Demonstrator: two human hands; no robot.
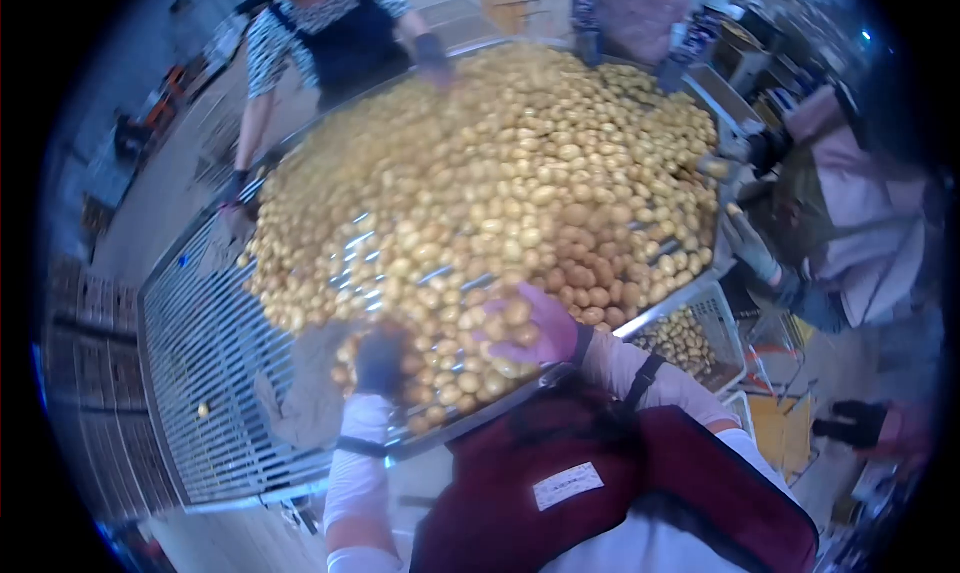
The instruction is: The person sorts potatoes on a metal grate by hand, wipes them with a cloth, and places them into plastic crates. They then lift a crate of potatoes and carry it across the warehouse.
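Note:
A broad heap of small yellow potatoes (500, 213) covers most of a slatted metal sorting table (215, 373). My right hand (545, 331), in a pink-purple glove, curls its fingers round a few potatoes at the near edge of the heap. My left hand (380, 361), in a dark grey glove, reaches down among the potatoes left of it. Motion smears its fingers, and their tips are hidden. Just past my right hand lies a patch of browner potatoes (590, 263). A grey cloth (305, 398) rests on the slats beside my left hand.
A co-worker in a dark apron (365, 38) stands across the table, gloved hands at the heap. Another is at the far right corner (640, 18), and one in a pink top (865, 203) works at the right. A crate of potatoes (690, 343) stands below the table's right edge.

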